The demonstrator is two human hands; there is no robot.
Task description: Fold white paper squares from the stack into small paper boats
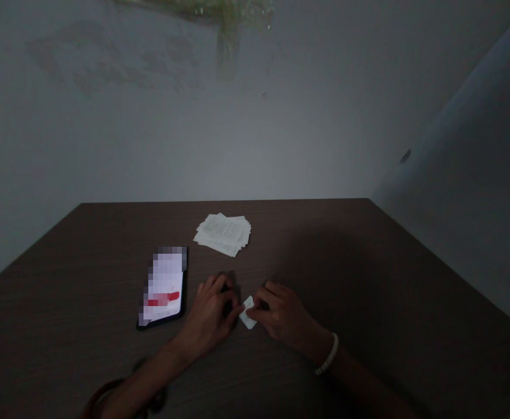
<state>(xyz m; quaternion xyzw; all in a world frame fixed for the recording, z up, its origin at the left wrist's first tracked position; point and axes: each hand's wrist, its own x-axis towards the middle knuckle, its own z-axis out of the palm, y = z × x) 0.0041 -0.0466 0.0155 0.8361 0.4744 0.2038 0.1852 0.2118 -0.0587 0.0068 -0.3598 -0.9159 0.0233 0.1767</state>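
Observation:
A small piece of white paper (249, 319), apparently folded, lies on the dark table between my hands. My left hand (211, 308) is closed at its left edge, with the thumb tip touching it and the fingers curled. From the other side, my right hand (283, 314) pinches the paper between thumb and fingers. The fingertips cover parts of its edges. Farther back lies a loose stack of printed white paper sheets (224, 233), fanned unevenly.
A phone (164, 288) with a lit, partly blurred screen lies left of my left hand. The brown table (106, 233) meets a pale wall (237, 145) at its far edge. A second wall or slanted surface (477, 174) rises on the right.

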